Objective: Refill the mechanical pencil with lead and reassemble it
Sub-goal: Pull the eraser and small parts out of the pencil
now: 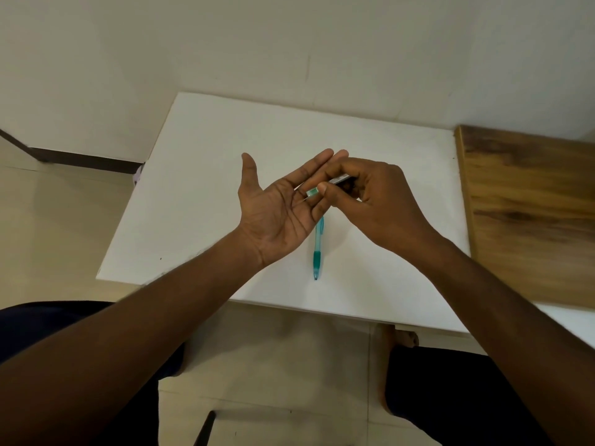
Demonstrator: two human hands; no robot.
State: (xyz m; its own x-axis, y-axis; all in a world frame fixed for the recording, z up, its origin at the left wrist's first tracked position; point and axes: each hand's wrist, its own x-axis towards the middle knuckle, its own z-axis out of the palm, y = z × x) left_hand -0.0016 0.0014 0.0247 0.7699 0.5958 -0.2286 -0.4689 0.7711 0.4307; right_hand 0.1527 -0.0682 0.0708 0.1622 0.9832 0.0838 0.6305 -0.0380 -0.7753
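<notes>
Partly hidden under left hand point(277, 214): teal pencil point(318, 252) on table point(199, 188).

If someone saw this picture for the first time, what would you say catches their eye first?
Two bare hands meet above the middle of the white table: the left hand lies open, palm up, while the right hand tips a small lead case toward its palm. Just below them, a teal mechanical pencil lies on the table, tip toward the person.

No readable text, label, brand, number or sign on anything in view
</notes>
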